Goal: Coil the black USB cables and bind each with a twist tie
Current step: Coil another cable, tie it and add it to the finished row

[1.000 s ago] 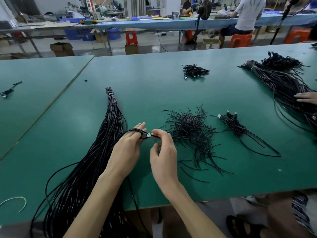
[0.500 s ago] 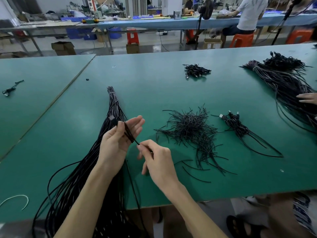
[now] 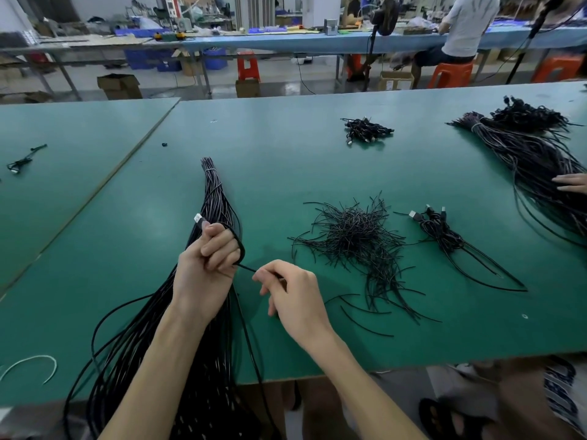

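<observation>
- Our left hand [image 3: 206, 268] is closed round a black USB cable [image 3: 242, 249]. The fingers curl tight, and the cable loops over their outer side.
- The cable's silver plug [image 3: 198, 218] sticks out above the left thumb and index finger.
- Our right hand [image 3: 295, 293] pinches the same cable just right of the left hand. Thumb and forefinger are closed on it and the other fingers are loosely curled beneath.
- A short stretch of cable runs taut between the two hands.
- The left hand is raised with its palm turned toward us. The right is lower, with the back of the hand up. Both forearms reach in from the near edge of the green table [image 3: 317, 160].
- Behind and below the left hand lies the long bundle of loose cables [image 3: 216, 198], bound at its far tip and trailing off the near edge.
- The heap of twist ties [image 3: 355, 236] lies to the right of our hands, with a few strays near the right hand.
- Further right lie a few coiled cables [image 3: 441, 230].
- A small heap [image 3: 365, 130] of cables lies further back.
- At the far right is a second bundle [image 3: 533, 154], with another person's hand [image 3: 571, 184] resting on it.
</observation>
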{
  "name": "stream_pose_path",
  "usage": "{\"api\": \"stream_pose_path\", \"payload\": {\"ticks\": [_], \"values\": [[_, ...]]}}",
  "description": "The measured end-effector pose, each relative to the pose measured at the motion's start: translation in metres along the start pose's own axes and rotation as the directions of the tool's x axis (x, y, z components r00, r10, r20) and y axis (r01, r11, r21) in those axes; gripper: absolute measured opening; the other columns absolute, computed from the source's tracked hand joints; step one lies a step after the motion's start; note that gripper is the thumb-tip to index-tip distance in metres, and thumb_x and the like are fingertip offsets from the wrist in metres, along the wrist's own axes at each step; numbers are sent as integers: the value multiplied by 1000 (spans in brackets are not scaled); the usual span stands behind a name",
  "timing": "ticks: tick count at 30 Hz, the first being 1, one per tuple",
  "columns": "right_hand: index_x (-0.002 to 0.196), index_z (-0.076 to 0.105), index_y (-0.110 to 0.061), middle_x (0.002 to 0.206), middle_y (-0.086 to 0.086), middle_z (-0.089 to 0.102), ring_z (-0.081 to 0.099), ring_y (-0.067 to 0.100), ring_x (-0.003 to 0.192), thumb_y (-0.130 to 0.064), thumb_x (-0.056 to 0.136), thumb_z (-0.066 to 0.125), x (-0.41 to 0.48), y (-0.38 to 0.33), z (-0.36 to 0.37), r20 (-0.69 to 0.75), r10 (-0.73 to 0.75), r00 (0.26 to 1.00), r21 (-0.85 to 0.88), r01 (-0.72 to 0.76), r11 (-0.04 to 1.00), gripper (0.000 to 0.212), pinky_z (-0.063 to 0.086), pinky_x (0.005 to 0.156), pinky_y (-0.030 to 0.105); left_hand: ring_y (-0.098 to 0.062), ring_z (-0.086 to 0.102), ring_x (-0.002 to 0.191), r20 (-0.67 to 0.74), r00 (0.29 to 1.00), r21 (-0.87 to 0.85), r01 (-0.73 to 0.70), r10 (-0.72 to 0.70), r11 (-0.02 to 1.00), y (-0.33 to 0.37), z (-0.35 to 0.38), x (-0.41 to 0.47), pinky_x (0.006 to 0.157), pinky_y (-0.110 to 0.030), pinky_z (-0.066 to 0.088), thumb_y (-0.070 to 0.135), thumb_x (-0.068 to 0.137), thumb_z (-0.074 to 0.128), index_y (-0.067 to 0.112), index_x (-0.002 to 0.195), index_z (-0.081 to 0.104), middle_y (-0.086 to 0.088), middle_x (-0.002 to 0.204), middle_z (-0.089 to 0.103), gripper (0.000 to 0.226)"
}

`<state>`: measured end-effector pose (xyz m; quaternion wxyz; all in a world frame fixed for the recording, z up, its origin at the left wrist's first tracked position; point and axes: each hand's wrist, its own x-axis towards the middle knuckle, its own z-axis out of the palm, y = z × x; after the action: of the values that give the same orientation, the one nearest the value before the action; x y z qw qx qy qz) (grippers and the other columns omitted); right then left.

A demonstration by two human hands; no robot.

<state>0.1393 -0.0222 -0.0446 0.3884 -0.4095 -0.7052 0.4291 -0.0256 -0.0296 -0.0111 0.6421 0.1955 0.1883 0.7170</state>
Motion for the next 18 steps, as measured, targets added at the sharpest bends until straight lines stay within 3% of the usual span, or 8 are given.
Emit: {"api": "stream_pose_path", "payload": {"ticks": [4,7,12,14,18], "values": [[106,73,-18,103,-10,61,66,10,53,-21,104,62,1,-1,-2,-85,-14,996,12,15,1000,11,51,62,16,-10,24,44,-82,995,-76,-68,62,995,5,-3,1,45,-24,31,18,112,28,24,73,55,12,55,32,48],[112,72,-19,110,-11,59,68,10,64,-21,104,61,1,-4,-4,-211,-32,977,42,42,998,13,52,65,16,-9,23,44,-125,986,-54,-117,109,992,7,-3,1,44,-24,31,18,110,32,24,72,53,12,55,31,44],[115,73,-22,106,-15,60,49,6,102,-30,105,57,1,-5,-7,-435,-54,899,-67,27,997,20,40,87,13,-8,19,46,-18,1000,46,6,-5,999,4,-1,-3,44,-24,30,25,111,34,25,70,55,14,54,31,46],[120,72,-21,108,-15,63,52,4,104,-34,107,55,0,-6,-6,-387,-80,919,-78,54,996,25,43,91,15,-7,17,49,46,995,165,82,-90,983,0,1,-5,46,-23,26,30,110,35,25,70,55,14,55,27,45],[134,66,-12,121,-7,69,63,-1,107,-31,109,52,-3,-9,0,-141,-196,970,-59,189,980,34,50,94,14,-6,19,51,130,970,336,152,-205,930,-5,0,-6,49,-21,22,34,106,43,25,71,56,12,58,25,39]]}}
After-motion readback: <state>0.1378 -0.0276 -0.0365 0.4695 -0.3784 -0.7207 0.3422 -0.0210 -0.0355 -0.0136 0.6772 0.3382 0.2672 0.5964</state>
